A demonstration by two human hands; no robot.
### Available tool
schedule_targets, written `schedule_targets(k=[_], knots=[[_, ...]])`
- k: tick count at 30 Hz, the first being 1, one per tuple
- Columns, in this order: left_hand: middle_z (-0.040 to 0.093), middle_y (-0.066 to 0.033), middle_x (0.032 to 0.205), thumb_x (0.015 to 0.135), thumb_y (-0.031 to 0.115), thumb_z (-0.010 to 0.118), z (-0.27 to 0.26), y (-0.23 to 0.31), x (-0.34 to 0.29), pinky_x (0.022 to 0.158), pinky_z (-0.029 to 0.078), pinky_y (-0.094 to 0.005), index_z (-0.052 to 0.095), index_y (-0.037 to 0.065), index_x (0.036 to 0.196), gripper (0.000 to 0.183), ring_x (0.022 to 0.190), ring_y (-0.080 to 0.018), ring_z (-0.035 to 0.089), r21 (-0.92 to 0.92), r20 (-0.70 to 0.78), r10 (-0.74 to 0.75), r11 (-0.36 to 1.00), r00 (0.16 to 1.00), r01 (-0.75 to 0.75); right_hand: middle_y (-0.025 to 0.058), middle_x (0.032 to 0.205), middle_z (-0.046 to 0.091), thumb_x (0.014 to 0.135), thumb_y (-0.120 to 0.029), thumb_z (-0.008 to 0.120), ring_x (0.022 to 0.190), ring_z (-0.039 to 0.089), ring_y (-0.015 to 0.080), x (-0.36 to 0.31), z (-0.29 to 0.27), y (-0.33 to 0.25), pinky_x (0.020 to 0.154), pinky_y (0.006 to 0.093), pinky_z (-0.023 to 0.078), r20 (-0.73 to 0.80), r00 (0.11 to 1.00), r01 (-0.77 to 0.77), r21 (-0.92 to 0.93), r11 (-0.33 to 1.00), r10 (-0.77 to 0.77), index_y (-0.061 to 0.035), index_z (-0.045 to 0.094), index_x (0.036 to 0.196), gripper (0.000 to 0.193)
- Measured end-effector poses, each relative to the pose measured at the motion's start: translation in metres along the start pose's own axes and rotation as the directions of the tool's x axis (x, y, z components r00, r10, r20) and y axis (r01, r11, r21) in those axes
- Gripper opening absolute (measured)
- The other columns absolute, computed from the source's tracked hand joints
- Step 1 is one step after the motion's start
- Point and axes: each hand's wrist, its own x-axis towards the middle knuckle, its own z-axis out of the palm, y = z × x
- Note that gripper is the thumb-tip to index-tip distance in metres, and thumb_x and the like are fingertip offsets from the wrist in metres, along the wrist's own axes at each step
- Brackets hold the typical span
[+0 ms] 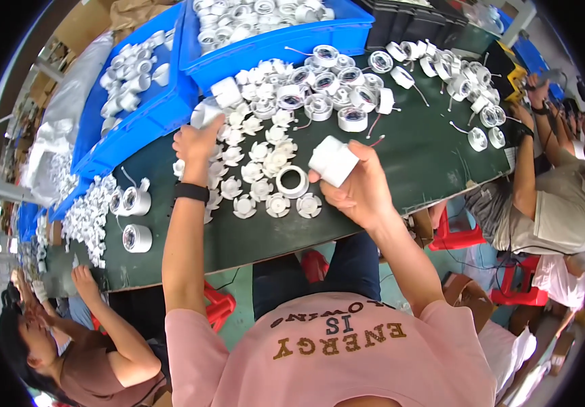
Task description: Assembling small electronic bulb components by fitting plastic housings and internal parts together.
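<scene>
My right hand [361, 186] grips a white plastic cylinder [333, 161] with a stepped shape, held up above the table's near side. Further left, my left hand [199, 141] reaches over the parts and closes round another white cylindrical part [205, 114], next to the blue bin's corner. My fingers partly hide that part. Between my hands lie several white petal-shaped plastic pieces [261, 190] and a white ring [292, 182] with a dark opening. Just beyond my left hand stands another white cylinder [226, 92].
Blue bins [279, 46] of white parts stand at the back and left. Round white units with wires [352, 119] crowd the far middle and right of the green table [414, 159]. Small white pieces [90, 220] are heaped at the left. Other people sit at both sides.
</scene>
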Motion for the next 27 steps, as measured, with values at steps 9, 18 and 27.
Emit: schedule_targets(k=[9,18,27], knots=[[0.059,-0.0132,0.104,0.059,0.017,0.083,-0.033,0.006,-0.046,0.084,0.048,-0.0365,0.051,0.0,0.115,0.066,0.089,-0.0312,0.061,-0.437,-0.405,0.465,0.657,0.787,-0.614,0.0137,0.101,0.057,0.091,-0.04,0.054,0.062,0.049,0.0119,-0.018,0.005,0.003,0.048,0.0212,0.04,-0.067,0.998,-0.014,-0.085,0.996,0.008,-0.0008,0.046,0.122,0.05],[0.048,-0.0161,0.118,0.057,-0.007,0.07,-0.105,0.002,-0.205,0.092,0.043,-0.0399,0.037,0.002,0.13,0.081,0.11,-0.0311,0.05,-0.814,-0.184,0.67,0.306,0.719,-0.493,0.0102,0.116,0.046,0.076,-0.009,0.076,0.098,0.054,0.0175,-0.037,0.052,0.014,0.085,0.0298,0.048,0.292,0.924,0.371,-0.837,0.401,-0.245,-0.0011,0.046,0.13,0.062],[0.058,-0.0099,0.106,0.096,0.032,0.045,-0.115,-0.006,-0.233,0.082,0.044,-0.0277,0.053,-0.002,0.11,0.038,0.092,-0.0152,0.056,-0.94,0.29,0.422,0.296,0.859,0.172,0.0122,0.108,0.049,0.071,-0.018,0.08,0.086,0.057,0.0177,-0.053,0.049,0.032,0.067,0.0298,0.05,0.467,0.858,0.499,-0.857,0.13,-0.213,0.0024,0.048,0.125,0.066]])
